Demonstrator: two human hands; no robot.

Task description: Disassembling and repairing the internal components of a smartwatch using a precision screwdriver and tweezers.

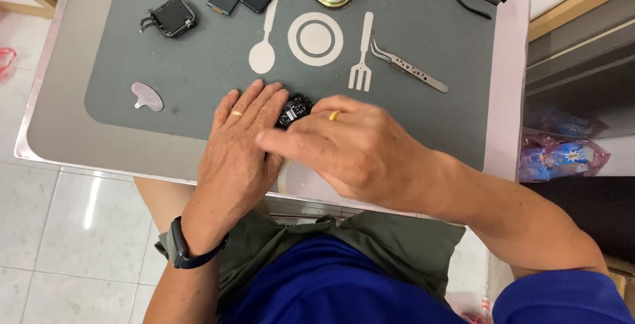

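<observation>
The left hand (239,147) lies flat on the grey mat (198,66), fingers stretched and open, their tips touching a small black part (295,109) near the front edge of the mat; the right hand (344,149) comes across from the other side, fingers bent toward the same part, but if it grips the part or only touches it, I cannot tell, because the hand hides it. The part is between both hands, just below the printed spoon (263,46). I judge that it can slide or flip if the pressure is uneven, since little of it is held; tweezers (409,67) and a watch case (172,17) lie well apart, so they are safe.
</observation>
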